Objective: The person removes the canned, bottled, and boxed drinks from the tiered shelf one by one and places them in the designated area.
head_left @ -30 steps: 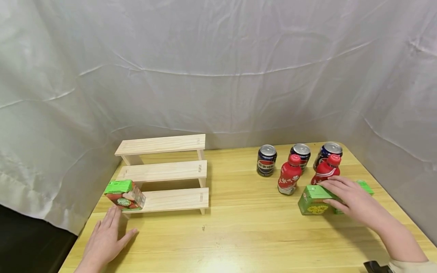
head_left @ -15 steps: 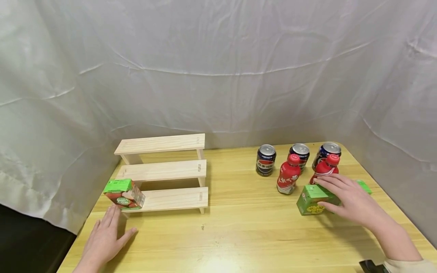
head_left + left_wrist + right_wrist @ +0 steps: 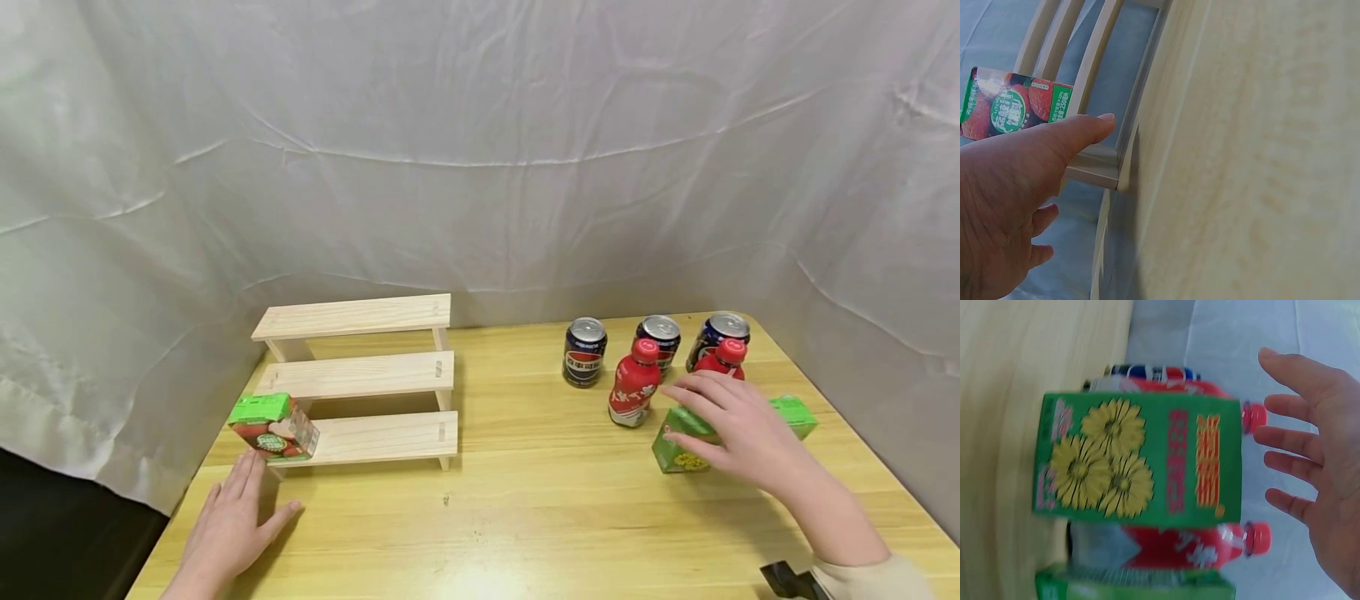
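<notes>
My right hand (image 3: 738,429) hovers with spread fingers over a green drink carton (image 3: 671,454). In the right wrist view its fingertips stand just off the top of that carton, whose front carries yellow flowers (image 3: 1113,462). A second green carton (image 3: 795,414) stands beside it, partly behind the hand. At the left, my left hand (image 3: 228,525) lies with extended fingers by the front corner of a three-tier wooden shelf (image 3: 382,437). A juice carton (image 3: 273,433) with red fruit and a green top sits on the lowest tier's left end, close to those fingertips.
Behind the green cartons stand two red bottles (image 3: 633,387) and three dark blue cola cans (image 3: 585,354). Grey cloth (image 3: 495,208) hangs around the back and sides of the wooden table (image 3: 510,500). The shelf's upper tiers (image 3: 356,317) rise toward the back.
My right hand has shifted left over the green cartons, showing more of the second carton and covering more of the nearer one. My left hand and the fruit carton stay put.
</notes>
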`<state>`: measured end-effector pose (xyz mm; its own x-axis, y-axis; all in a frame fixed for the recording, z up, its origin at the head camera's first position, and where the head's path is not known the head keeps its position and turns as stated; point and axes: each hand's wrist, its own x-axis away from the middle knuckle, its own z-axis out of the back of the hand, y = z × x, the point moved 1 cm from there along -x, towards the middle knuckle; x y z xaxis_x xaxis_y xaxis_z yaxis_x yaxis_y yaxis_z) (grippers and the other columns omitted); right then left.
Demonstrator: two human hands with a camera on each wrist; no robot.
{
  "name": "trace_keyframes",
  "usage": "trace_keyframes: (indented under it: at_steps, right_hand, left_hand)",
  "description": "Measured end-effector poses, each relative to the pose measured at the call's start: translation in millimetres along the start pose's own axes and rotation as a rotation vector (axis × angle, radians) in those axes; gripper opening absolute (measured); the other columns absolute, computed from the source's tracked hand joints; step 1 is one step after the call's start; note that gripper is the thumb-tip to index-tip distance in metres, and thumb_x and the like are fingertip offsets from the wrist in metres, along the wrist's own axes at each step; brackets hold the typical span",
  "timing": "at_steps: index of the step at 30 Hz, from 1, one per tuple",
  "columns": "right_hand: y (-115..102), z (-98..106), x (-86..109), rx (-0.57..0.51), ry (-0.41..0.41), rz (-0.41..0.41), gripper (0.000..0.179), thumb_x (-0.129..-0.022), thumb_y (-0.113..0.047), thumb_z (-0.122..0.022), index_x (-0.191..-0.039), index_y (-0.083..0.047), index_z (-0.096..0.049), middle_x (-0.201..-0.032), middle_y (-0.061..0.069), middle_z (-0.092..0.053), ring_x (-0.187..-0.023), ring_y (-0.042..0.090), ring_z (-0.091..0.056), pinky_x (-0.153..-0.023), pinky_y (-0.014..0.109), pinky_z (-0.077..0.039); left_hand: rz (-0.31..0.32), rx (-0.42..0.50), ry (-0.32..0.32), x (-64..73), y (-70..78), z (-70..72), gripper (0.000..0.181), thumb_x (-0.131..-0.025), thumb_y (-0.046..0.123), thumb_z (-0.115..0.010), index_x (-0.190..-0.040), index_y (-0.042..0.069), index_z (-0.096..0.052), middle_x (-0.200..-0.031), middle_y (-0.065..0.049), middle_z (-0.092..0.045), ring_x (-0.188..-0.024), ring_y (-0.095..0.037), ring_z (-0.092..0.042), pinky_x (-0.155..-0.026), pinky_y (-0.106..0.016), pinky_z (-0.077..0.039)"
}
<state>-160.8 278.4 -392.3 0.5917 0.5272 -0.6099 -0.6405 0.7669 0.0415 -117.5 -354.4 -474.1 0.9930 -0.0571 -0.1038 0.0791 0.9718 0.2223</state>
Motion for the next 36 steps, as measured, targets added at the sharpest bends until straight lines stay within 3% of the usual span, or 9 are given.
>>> trace_keyframes:
  at_steps: [4,18,26,36]
  right_hand:
    - [-11.2,-4.2,-12.5,-0.007,0.007,0.036,0.064,-0.094,-0.067,-0.041,-0.121,-0.015,-0.067,-0.115,0.006,-0.066,-0.108,0.031,-0.059,-0.09,0.048,-0.044]
    - [-57.9,-43.5,-58.7,-0.129,0.013,0.211,0.05,-0.09,-0.052,-0.062,-0.124,-0.015,-0.065,-0.116,0.005,-0.065,-0.112,0.023,-0.058,-0.096,0.042,-0.046]
    - [-95.4,-69.2,-88.6,-0.181,0.027,0.347,0.047,-0.091,-0.05,-0.062,-0.123,-0.016,-0.065,-0.114,0.004,-0.067,-0.114,0.023,-0.06,-0.096,0.043,-0.05]
    - [-136.3,-90.7,-125.6,-0.175,-0.015,0.442,0.05,-0.093,-0.051,-0.058,-0.13,-0.018,-0.06,-0.122,0.001,-0.064,-0.119,0.02,-0.058,-0.105,0.038,-0.047]
  left_hand:
    - [0.0,0.001,-0.004,0.4,-0.1,0.1,0.103,-0.09,0.059,-0.057,-0.151,-0.012,-0.014,-0.154,-0.037,-0.019,-0.143,-0.052,-0.02,-0.108,-0.072,-0.02]
    - [-0.004,-0.006,0.003,0.2,0.6,0.1,0.103,-0.089,0.059,-0.06,-0.149,-0.014,-0.019,-0.153,-0.038,-0.022,-0.142,-0.051,-0.023,-0.108,-0.071,-0.022]
    - [-0.004,-0.012,-0.011,-0.4,0.4,0.9,0.103,-0.089,0.059,-0.058,-0.149,-0.014,-0.017,-0.153,-0.038,-0.021,-0.142,-0.052,-0.022,-0.108,-0.072,-0.021]
    - [0.005,-0.024,-0.032,-1.3,0.3,5.4,0.102,-0.09,0.061,-0.056,-0.15,-0.012,-0.018,-0.152,-0.038,-0.022,-0.143,-0.052,-0.02,-0.109,-0.073,-0.018]
